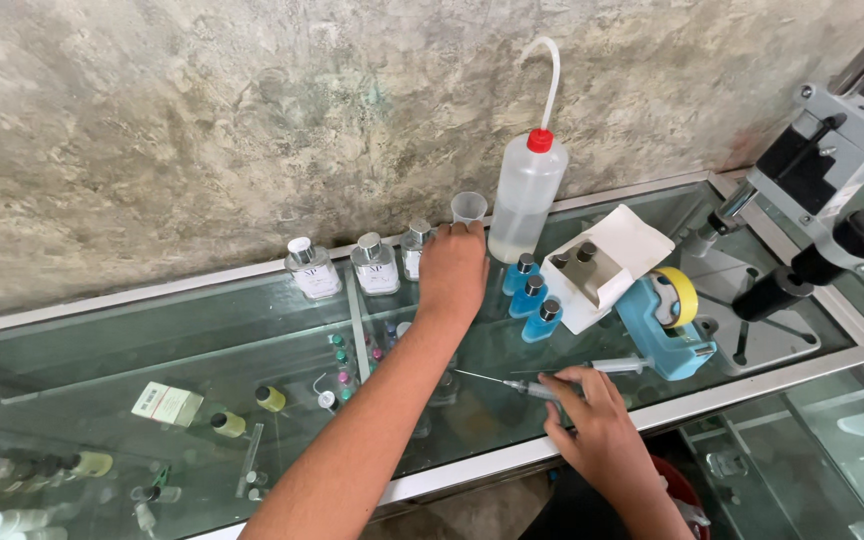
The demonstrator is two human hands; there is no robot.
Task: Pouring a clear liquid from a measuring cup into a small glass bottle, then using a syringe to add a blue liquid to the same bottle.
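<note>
Two things matter here: the thin clear plastic syringe with a long needle lies flat on the glass counter top, long axis running left-right, needle tip pointing left toward the forearm. The right hand is right on it, fingers curled over the barrel, looks like a light pinch, though I can't tell how firm. The left hand is well apart, stretched to the back by the wall, fingertips closed around the small square clear glass bottle with a silver cap. A small clear plastic cup stands just behind, next to the white squeeze wash bottle with a red cap.
</note>
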